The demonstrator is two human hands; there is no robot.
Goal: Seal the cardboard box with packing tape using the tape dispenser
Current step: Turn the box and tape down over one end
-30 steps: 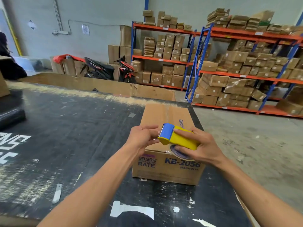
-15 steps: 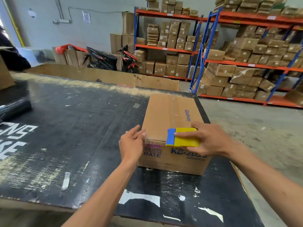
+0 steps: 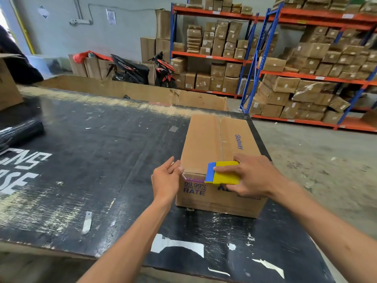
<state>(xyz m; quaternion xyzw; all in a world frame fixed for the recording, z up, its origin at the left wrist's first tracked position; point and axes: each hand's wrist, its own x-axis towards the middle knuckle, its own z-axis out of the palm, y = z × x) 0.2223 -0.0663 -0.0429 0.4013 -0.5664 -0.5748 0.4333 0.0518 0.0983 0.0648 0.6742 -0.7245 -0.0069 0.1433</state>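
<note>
Right hand [image 3: 253, 176] grip clasps tape dispenser [image 3: 224, 173], blue end pointing left | left hand [image 3: 166, 178] fingers pressing cardboard box [image 3: 212, 144] corner

Closed cardboard box [image 3: 206, 144], yellow-blue tape dispenser [image 3: 223, 173] at near top edge

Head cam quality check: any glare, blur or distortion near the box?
Head view: strong wide-angle bend, shelving uprights lean; sheen on the black table, glare at far left edge; box and dispenser sharp; left hand fingertips slightly soft.

Cardboard box [image 3: 206, 144] on scuffed black table [image 3: 98, 160].
</note>
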